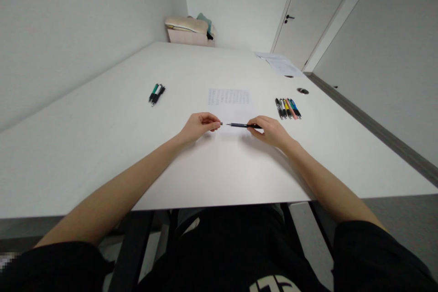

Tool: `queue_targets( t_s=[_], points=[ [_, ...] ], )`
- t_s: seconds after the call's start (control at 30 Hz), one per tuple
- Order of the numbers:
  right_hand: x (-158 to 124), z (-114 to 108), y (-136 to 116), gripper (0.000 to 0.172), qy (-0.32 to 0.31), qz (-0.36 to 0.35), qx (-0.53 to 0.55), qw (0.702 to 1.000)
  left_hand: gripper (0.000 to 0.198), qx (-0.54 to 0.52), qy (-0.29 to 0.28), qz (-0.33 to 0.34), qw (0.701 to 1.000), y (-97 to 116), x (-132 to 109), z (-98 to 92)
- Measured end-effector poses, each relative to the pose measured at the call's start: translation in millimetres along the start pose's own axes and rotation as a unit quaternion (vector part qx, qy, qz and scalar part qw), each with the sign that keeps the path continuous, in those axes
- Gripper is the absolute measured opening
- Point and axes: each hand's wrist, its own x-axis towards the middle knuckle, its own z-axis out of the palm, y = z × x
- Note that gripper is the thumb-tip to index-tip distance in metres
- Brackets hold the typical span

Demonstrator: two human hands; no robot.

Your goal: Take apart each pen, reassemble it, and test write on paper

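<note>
While the thumb and forefinger of the left hand [199, 126] pinch a small dark piece [221, 123] at their very tips, the right hand [272, 130] grips a dark pen [239, 125], its thumb and fingers closed round the rear of the barrel. Both hands are at the near part of the printed sheet [231, 110], the left one by its left edge and the right one by its right edge. The pen is held roughly level over the sheet's blank near part, its thin point aimed left at the piece; a narrow gap parts the two, so they do not touch. On the left hand the other fingers curl in loosely behind the pinch. Whether the right hand's outer fingers also press on the barrel cannot be told, as the hand covers its rear.

Well to the left of the sheet, a small bunch of pens [157, 94] lies on the table [85, 146], green, white and black among them. To the sheet's right, a row of pens [288, 108] lies side by side, with yellow, pink and blue showing. Beyond the sheet, farther off and to the right, are more papers [282, 63].
</note>
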Motion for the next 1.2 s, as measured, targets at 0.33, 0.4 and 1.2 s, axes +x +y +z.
queue_targets(
  t_s=[0.33,0.4,1.2],
  points=[
    [1.2,1.2,-2.4,0.013,0.004,-0.002,0.009,1.000,0.033,-0.016,-0.005,-0.002,1.000,-1.4,0.9,4.4],
    [1.7,1.6,-3.0,0.013,0.003,-0.005,0.005,1.000,0.032,-0.012,-0.010,-0.002,1.000,-2.4,1.0,5.4],
    [4.1,9.0,-7.4,0.024,-0.045,0.011,-0.055,0.997,0.028,0.085,0.017,0.060,0.994,0.5,-4.7,15.6]
  ],
)
